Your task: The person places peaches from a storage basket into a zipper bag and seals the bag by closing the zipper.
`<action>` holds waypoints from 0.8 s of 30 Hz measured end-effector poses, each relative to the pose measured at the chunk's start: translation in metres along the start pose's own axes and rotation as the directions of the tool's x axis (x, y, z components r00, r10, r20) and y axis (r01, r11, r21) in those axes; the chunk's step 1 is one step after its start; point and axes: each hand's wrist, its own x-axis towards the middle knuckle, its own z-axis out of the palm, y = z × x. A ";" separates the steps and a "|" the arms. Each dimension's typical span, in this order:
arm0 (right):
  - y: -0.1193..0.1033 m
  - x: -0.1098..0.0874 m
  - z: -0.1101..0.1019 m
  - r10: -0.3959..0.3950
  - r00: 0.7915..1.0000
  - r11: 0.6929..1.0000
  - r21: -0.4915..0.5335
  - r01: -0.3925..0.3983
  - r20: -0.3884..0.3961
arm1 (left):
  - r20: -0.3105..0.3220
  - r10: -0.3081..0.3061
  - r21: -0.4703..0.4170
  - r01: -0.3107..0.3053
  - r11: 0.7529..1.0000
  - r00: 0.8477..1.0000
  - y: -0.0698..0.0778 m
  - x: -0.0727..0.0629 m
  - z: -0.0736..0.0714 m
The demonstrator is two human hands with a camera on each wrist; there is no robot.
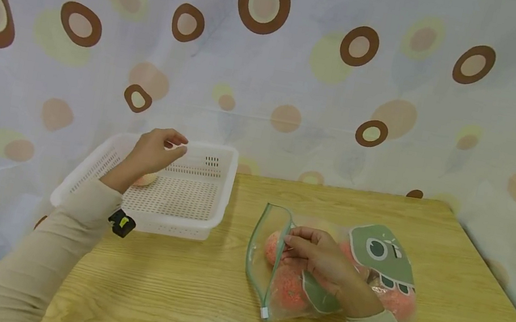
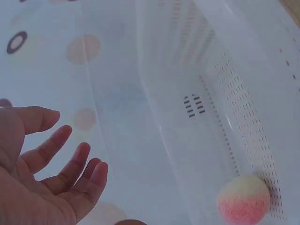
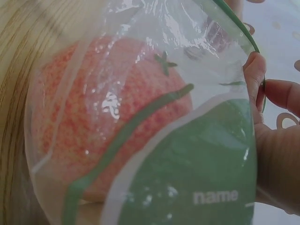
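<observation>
My left hand (image 1: 155, 152) hovers over the left part of a white plastic basket (image 1: 225, 192), its fingers loosely bent around nothing. In the left wrist view a round peach-like fruit (image 2: 243, 200), pink below and cream above, lies in the basket. A clear zip bag (image 1: 383, 255) with a green cartoon print lies on the table, its mouth facing left and parted. Several speckled pink, peach-like fruits (image 1: 290, 287) are inside. My right hand (image 1: 323, 259) pinches the bag's upper layer at the zip edge between thumb and fingers. The right wrist view shows one fruit (image 3: 108, 117) through the plastic.
Both the basket and the bag are on a wooden table (image 1: 173, 290), basket left, bag right. Behind stands a pale curtain (image 1: 296, 64) printed with brown rings and dots. The bag's white slider (image 1: 264, 312) sits at the near end of its zip.
</observation>
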 end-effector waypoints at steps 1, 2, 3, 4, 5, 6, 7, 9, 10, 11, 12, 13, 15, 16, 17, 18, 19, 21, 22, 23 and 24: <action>0.000 0.000 0.000 -0.001 1.000 1.000 0.000 0.001 0.000 | -0.007 -0.014 0.002 0.014 1.000 1.000 -0.004 0.002 -0.004; 0.000 0.000 0.000 0.000 1.000 1.000 -0.003 0.000 0.000 | -0.014 -0.031 0.003 0.031 1.000 0.999 -0.008 0.004 -0.008; 0.001 0.000 -0.001 -0.001 1.000 1.000 -0.007 0.001 0.002 | -0.016 -0.047 0.010 0.047 0.999 0.999 -0.012 0.006 -0.013; 0.001 0.000 -0.001 -0.001 1.000 1.000 -0.011 0.001 0.002 | -0.016 -0.058 0.022 0.059 0.998 0.998 -0.016 0.008 -0.017; 0.001 -0.001 0.000 0.001 1.000 1.000 -0.016 -0.001 0.002 | -0.008 -0.074 0.030 0.074 0.997 0.997 -0.021 0.010 -0.022; 0.001 -0.001 0.000 0.001 1.000 1.000 -0.020 -0.001 0.003 | 0.007 -0.092 0.037 0.092 0.995 0.996 -0.026 0.012 -0.026; 0.000 -0.001 0.000 0.001 1.000 1.000 -0.027 -0.001 0.003 | 0.027 -0.112 0.046 0.111 0.993 0.993 -0.032 0.014 -0.030; 0.000 -0.002 0.000 0.001 1.000 0.999 -0.036 -0.001 0.003 | 0.073 -0.158 0.066 0.153 0.986 0.985 -0.045 0.017 -0.036; -0.001 -0.002 0.000 0.002 1.000 0.999 -0.038 -0.002 0.001 | 0.087 -0.175 0.074 0.169 0.983 0.981 -0.052 0.018 -0.038; -0.001 -0.002 0.000 0.003 1.000 0.999 -0.039 -0.003 -0.001 | 0.102 -0.193 0.086 0.184 0.979 0.976 -0.059 0.018 -0.040; -0.001 -0.002 0.000 0.004 1.000 0.999 -0.039 -0.004 -0.002 | 0.106 -0.205 0.100 0.195 0.976 0.973 -0.066 0.019 -0.040; -0.001 -0.002 0.000 0.005 1.000 0.999 -0.041 -0.005 -0.003 | 0.083 -0.206 0.122 0.195 0.973 0.975 -0.079 0.022 -0.038; -0.001 -0.002 0.000 0.010 1.000 0.999 -0.041 -0.010 -0.004 | 0.089 -0.218 0.138 0.205 0.969 0.972 -0.093 0.022 -0.036; -0.001 -0.002 -0.001 0.013 1.000 0.999 -0.041 -0.013 -0.006 | 0.074 -0.221 0.152 0.208 0.966 0.972 -0.100 0.023 -0.034; -0.001 -0.002 -0.001 0.016 1.000 0.999 -0.041 -0.016 -0.008 | 0.086 -0.234 0.156 0.218 0.963 0.969 -0.105 0.024 -0.032; 0.000 -0.002 -0.001 0.017 1.000 0.999 -0.040 -0.017 -0.009 | 0.103 -0.248 0.159 0.230 0.960 0.963 -0.109 0.025 -0.031; 0.000 -0.002 -0.001 0.020 1.000 0.999 -0.041 -0.020 -0.010 | 0.128 -0.263 0.164 0.241 0.957 0.956 -0.111 0.026 -0.029; 0.001 -0.002 0.000 0.026 1.000 0.999 -0.036 -0.026 -0.015 | 0.203 -0.307 0.184 0.272 0.945 0.930 -0.111 0.026 -0.027; 0.001 -0.003 0.000 0.029 0.999 0.999 -0.034 -0.029 -0.017 | 0.222 -0.315 0.203 0.272 0.941 0.923 -0.115 0.028 -0.024; 0.002 -0.003 0.000 0.031 0.999 0.999 -0.029 -0.032 -0.020 | 0.260 -0.320 0.217 0.268 0.939 0.911 -0.120 0.029 -0.023; 0.002 -0.003 0.000 0.034 0.999 0.999 -0.026 -0.034 -0.022 | 0.276 -0.320 0.235 0.259 0.937 0.906 -0.127 0.031 -0.020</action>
